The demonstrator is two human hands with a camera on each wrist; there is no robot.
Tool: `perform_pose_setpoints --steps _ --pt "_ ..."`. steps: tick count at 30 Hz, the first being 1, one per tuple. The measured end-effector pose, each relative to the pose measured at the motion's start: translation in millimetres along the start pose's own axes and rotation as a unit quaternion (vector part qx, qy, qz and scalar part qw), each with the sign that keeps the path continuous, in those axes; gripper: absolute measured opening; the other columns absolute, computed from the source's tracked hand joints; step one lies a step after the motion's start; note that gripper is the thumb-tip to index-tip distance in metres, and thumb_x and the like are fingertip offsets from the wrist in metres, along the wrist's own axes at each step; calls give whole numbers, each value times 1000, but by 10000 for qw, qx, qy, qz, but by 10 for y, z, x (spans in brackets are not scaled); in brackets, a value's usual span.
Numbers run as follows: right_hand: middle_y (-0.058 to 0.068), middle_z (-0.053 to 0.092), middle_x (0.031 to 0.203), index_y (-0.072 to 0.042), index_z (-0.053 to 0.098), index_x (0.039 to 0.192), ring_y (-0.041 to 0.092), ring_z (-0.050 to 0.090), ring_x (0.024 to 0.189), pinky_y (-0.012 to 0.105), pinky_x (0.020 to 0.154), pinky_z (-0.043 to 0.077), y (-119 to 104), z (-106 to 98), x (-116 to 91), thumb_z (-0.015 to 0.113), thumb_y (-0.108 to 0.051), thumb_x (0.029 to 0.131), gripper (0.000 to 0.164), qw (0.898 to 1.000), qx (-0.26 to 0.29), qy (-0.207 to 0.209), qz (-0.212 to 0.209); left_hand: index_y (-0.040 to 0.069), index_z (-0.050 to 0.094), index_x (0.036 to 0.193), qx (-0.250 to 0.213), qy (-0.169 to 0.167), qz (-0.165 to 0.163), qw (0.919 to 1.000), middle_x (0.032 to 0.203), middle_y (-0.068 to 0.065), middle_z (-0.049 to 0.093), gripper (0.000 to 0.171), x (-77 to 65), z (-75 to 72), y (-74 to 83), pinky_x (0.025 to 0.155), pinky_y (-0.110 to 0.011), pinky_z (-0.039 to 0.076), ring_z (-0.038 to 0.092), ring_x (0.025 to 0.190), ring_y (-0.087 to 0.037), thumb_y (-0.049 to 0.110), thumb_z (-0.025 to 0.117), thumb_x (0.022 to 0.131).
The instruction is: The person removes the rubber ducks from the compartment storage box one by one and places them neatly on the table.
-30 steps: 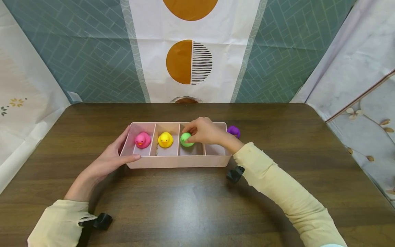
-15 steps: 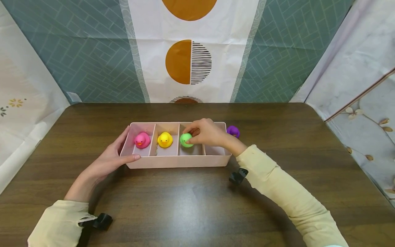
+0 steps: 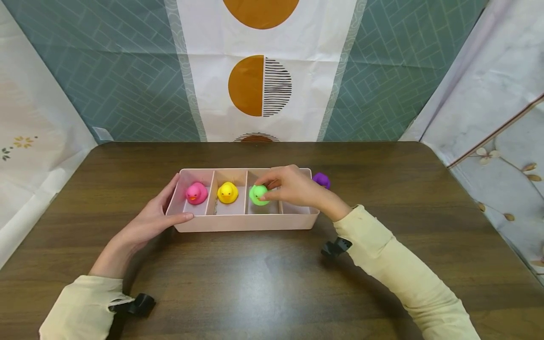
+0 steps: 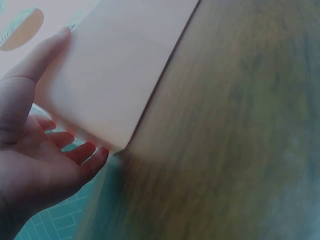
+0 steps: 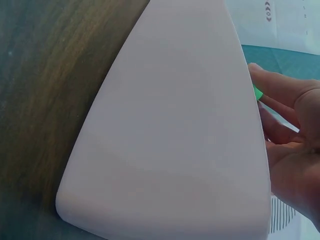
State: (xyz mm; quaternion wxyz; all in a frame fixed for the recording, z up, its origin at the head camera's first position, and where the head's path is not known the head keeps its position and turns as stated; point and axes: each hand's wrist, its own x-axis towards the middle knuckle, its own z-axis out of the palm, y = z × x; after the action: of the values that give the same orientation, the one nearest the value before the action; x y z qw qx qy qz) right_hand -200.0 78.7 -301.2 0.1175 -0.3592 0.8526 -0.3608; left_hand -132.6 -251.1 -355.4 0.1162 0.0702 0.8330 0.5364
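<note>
A pale pink divided box (image 3: 246, 223) stands on the table. My left hand (image 3: 163, 208) holds its left end, thumb on the front wall and fingers along the end wall; the left wrist view shows this thumb (image 4: 42, 57) too. In the third compartment from the left my right hand (image 3: 293, 186) pinches a green rubber duck (image 3: 257, 194) between thumb and fingers. In the right wrist view only a sliver of the green duck (image 5: 258, 93) shows past the box wall. A pink duck (image 3: 196, 193) and a yellow duck (image 3: 227, 192) sit in the first two compartments.
A purple object (image 3: 321, 180) lies just beyond the box's right end, partly hidden by the right hand. The brown wooden table (image 3: 238, 283) ends at the back against a patterned cloth (image 3: 140, 85). White cloths (image 3: 488, 118) hang at both sides.
The right hand, wrist and sleeve have shifted slightly to the right, and the green duck has risen a little and moved right with the fingers. The left hand and the box stay put.
</note>
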Motion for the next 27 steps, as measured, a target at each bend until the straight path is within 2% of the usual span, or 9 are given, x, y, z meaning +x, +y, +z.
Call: perform_pose_setpoints --steps 12,18,23,27 --pt "3 67 99 -1 72 109 15 66 88 26 80 54 13 -46 -99 75 -6 84 26 9991 141 333 -216 21 -3 156 -30 -19 11 10000 159 -18 6 102 2 2 -7 103 -69 22 12 139 -46 24 71 85" --pt "7 68 102 1 73 108 16 68 86 27 79 55 40 -76 -119 75 -3 83 26 9977 418 424 -315 21 -3 156 -19 -14 7 10000 159 -18 6 103 4 8 -2 103 -69 21 12 139 -45 25 71 85" --pt "9 68 104 2 73 108 16 68 86 27 79 55 58 -88 -127 74 -2 83 26 9974 412 469 -363 21 -3 156 -6 2 9 10000 159 -18 6 103 0 10 -5 103 -70 21 11 139 -45 25 71 85" --pt "9 68 106 2 72 108 18 68 87 27 80 55 56 -104 -147 75 -1 82 27 9971 474 528 -261 21 -3 156 -15 -1 9 10000 159 -18 5 103 2 8 -6 103 -70 21 11 139 -45 24 71 85"
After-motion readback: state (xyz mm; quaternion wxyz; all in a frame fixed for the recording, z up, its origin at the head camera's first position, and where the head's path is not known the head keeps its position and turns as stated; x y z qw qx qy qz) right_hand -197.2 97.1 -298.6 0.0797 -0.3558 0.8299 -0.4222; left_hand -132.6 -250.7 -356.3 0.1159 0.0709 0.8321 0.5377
